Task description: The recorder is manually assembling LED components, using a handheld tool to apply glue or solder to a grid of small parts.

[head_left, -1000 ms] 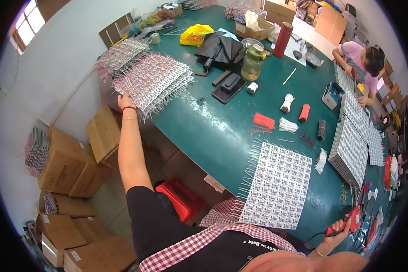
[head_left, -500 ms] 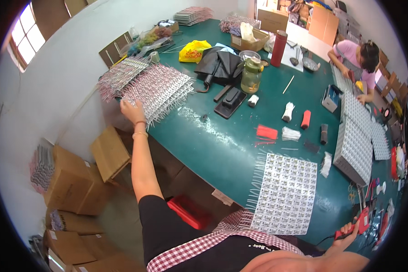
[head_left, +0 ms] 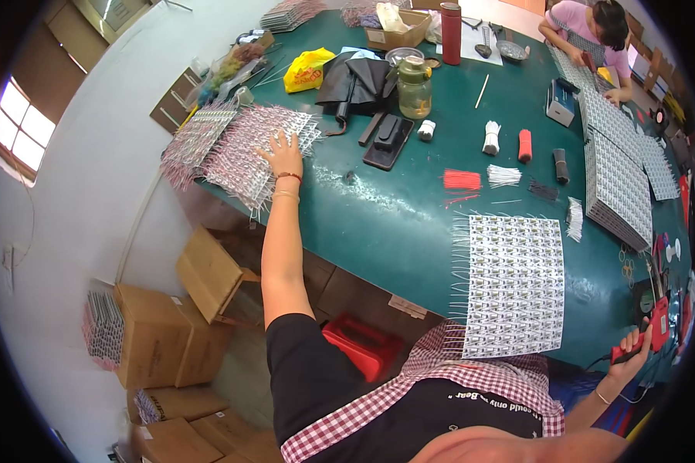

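Left hand (head_left: 285, 153) flat, fingers spread, grip wide, palm on pink wired-panel stack (head_left: 243, 150) at far-left edge of green counter (head_left: 394, 224); right hand (head_left: 632, 356) grip closed around red tool (head_left: 647, 333); white panel sheet (head_left: 514, 284) between.

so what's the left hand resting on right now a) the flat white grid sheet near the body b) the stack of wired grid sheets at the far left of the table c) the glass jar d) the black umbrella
b: the left hand lies flat, fingers spread, on the stack of wired grid sheets at the far left of the green table.
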### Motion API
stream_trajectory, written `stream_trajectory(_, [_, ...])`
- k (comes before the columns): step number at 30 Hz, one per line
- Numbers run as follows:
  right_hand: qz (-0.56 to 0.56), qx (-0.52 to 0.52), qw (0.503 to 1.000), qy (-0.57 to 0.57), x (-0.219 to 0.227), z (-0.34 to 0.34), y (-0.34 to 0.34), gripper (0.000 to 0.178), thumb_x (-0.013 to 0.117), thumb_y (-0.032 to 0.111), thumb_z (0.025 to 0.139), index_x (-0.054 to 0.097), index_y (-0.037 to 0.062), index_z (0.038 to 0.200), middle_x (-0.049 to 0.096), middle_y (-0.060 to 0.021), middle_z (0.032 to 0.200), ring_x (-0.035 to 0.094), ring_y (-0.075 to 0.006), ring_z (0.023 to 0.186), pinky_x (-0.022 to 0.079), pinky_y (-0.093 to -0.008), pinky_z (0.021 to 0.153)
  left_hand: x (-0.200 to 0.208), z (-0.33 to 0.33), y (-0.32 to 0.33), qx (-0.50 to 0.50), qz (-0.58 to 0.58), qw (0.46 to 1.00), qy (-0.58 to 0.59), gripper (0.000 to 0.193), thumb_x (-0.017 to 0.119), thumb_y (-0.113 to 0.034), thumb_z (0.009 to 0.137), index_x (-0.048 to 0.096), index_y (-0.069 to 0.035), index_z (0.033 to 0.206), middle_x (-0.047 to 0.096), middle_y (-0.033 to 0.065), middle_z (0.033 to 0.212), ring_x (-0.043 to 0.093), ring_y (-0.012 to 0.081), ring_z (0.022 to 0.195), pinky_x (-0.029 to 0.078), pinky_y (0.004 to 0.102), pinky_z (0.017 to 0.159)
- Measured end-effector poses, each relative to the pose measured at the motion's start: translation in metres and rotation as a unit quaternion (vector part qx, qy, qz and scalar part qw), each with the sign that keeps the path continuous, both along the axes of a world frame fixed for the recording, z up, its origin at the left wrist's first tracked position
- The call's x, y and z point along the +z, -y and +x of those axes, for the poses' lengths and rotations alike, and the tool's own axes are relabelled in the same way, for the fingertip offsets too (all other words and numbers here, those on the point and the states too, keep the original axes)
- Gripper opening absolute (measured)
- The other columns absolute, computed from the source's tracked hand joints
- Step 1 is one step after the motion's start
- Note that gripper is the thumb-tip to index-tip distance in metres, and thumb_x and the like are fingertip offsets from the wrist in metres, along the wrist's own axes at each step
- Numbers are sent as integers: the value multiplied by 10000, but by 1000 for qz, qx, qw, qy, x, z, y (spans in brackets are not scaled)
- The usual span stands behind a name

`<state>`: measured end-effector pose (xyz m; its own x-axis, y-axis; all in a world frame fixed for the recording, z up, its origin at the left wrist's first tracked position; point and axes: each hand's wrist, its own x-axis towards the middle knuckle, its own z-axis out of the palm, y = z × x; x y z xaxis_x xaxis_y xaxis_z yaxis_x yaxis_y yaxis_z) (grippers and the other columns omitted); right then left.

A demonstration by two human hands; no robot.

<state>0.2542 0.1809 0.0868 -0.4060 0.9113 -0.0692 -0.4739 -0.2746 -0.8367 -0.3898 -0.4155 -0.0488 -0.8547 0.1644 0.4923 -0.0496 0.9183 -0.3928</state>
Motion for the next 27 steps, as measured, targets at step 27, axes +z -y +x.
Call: stream_trajectory(27, [-9, 76, 995, -60, -9, 6, -2, 301, 504, 201, 1014, 524, -19, 1220, 352, 15, 634, 329, -47, 486, 327, -196, 439, -22, 62, -200, -174, 336, 904, 197, 1016, 660, -565, 791, 147, -98, 1533, 199, 250, 1554, 201, 566, 1370, 162, 569, 1139])
